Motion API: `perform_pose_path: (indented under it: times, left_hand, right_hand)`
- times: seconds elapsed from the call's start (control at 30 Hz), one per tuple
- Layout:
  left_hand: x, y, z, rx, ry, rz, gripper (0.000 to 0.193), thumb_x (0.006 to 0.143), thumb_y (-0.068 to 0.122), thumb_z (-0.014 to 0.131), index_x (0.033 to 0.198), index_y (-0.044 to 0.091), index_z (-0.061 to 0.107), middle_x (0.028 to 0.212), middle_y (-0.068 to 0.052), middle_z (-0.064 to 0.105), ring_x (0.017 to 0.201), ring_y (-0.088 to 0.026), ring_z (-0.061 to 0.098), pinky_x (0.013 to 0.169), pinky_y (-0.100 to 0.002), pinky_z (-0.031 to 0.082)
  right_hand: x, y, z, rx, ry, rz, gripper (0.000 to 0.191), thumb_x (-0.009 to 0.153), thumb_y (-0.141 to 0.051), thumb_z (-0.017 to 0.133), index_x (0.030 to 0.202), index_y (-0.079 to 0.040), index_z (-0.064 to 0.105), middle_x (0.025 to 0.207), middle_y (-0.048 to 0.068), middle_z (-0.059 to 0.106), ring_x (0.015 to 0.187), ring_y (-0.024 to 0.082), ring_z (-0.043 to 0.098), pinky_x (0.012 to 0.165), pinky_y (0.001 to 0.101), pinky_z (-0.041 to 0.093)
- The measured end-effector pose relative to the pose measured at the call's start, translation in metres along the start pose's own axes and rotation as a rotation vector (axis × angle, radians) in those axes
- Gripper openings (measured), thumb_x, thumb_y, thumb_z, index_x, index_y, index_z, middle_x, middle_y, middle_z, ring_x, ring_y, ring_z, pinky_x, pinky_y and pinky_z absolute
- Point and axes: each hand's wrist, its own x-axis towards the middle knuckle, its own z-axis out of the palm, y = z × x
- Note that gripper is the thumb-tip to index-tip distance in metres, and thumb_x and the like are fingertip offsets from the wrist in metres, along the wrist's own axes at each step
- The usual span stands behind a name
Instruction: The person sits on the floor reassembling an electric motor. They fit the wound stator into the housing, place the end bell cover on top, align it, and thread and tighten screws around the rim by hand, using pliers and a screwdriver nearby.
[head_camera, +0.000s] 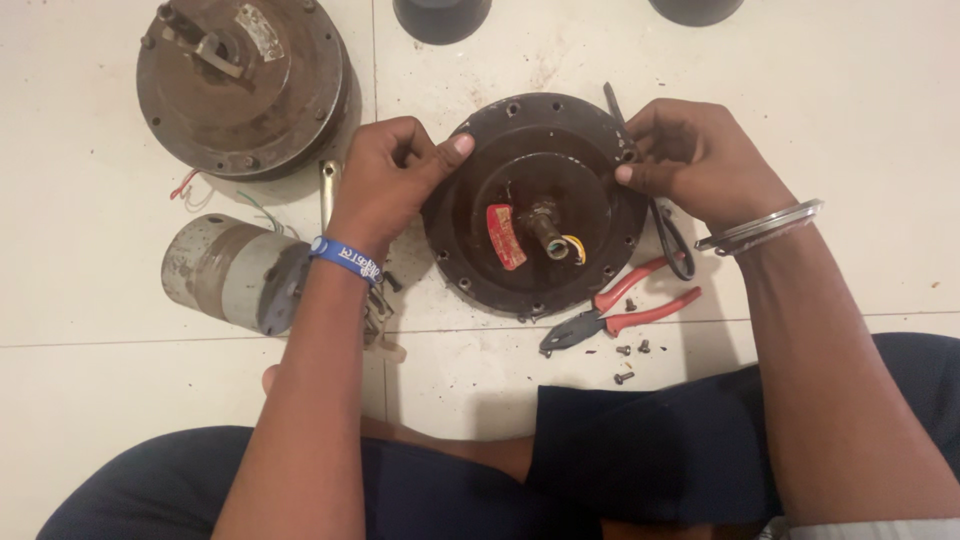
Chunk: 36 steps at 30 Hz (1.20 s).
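On the white tiled floor (120, 400), pretty much dead centre between the sitter's knees, sits a dark brown round metal motor housing (535, 205) with a stubby shaft poking up in the middle and screw holes around its rim. Left hand (385, 180) is curled over the left rim, thumb pressed flat on top. Right hand (690, 160) is pinched shut on the right rim, and a black-handled tool (660, 215) runs under it, though I can't tell if the fingers actually grip it. My guess is this thing's heavy, stiff cast metal and probably greasy, so the rim on opposite sides looks like the sane place to grab, not the shaft with its yellow wire. There's a red curved sticker just left of the shaft. Red-handled pliers (615, 315) and loose screws lie toward the near edge, a rusty second housing (245, 85) with a pale label sits at the far-left corner, and a grey cylindrical motor core (230, 270) is just below that.
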Motion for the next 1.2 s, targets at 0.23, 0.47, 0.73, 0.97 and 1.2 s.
perform_pose_path:
  times: [0.23, 0.47, 0.73, 0.97, 1.2]
  left_hand:
    - [0.0, -0.003, 0.002, -0.022, -0.011, 0.018, 0.052, 0.085, 0.046, 0.083, 0.063, 0.009, 0.054, 0.058, 0.006, 0.046, 0.057, -0.006, 0.041, 0.05, -0.026, 0.035]
    - [0.002, -0.004, 0.002, -0.025, -0.01, 0.043, 0.051, 0.086, 0.046, 0.083, 0.064, 0.009, 0.055, 0.058, 0.006, 0.047, 0.057, -0.006, 0.041, 0.05, -0.026, 0.035]
    - [0.005, -0.011, 0.004, 0.003, 0.021, -0.01, 0.057, 0.084, 0.05, 0.083, 0.062, 0.007, 0.053, 0.058, 0.004, 0.046, 0.057, -0.007, 0.043, 0.049, -0.027, 0.037]
    - [0.011, -0.025, 0.01, 0.068, 0.059, -0.126, 0.052, 0.082, 0.045, 0.083, 0.061, 0.005, 0.056, 0.057, -0.001, 0.054, 0.055, -0.011, 0.05, 0.05, -0.03, 0.043]
    - [0.017, -0.037, 0.013, -0.043, 0.053, -0.229, 0.043, 0.081, 0.037, 0.083, 0.066, 0.003, 0.062, 0.063, -0.004, 0.059, 0.058, -0.013, 0.053, 0.053, -0.033, 0.046]
  right_hand:
    - [0.0, 0.001, -0.002, 0.01, -0.002, 0.014, 0.022, 0.085, 0.002, 0.075, 0.106, -0.002, 0.069, 0.091, 0.004, 0.071, 0.087, 0.014, 0.068, 0.08, 0.0293, 0.056]
    - [0.003, 0.009, -0.003, 0.028, -0.009, -0.005, 0.021, 0.086, 0.001, 0.075, 0.106, -0.002, 0.068, 0.092, 0.004, 0.07, 0.087, 0.013, 0.068, 0.079, 0.0295, 0.057]
    - [0.009, 0.014, 0.001, -0.005, 0.011, -0.009, 0.024, 0.088, -0.001, 0.076, 0.111, -0.001, 0.07, 0.094, 0.006, 0.07, 0.089, 0.014, 0.068, 0.081, 0.029, 0.057]
    - [0.009, 0.007, 0.011, 0.012, 0.026, 0.132, 0.033, 0.089, -0.007, 0.072, 0.121, -0.002, 0.072, 0.103, 0.009, 0.077, 0.094, 0.016, 0.072, 0.084, 0.031, 0.057]
    - [0.006, 0.001, 0.014, -0.199, 0.041, 0.115, 0.033, 0.09, -0.006, 0.071, 0.122, -0.002, 0.073, 0.098, 0.014, 0.079, 0.088, 0.021, 0.072, 0.081, 0.0351, 0.056]
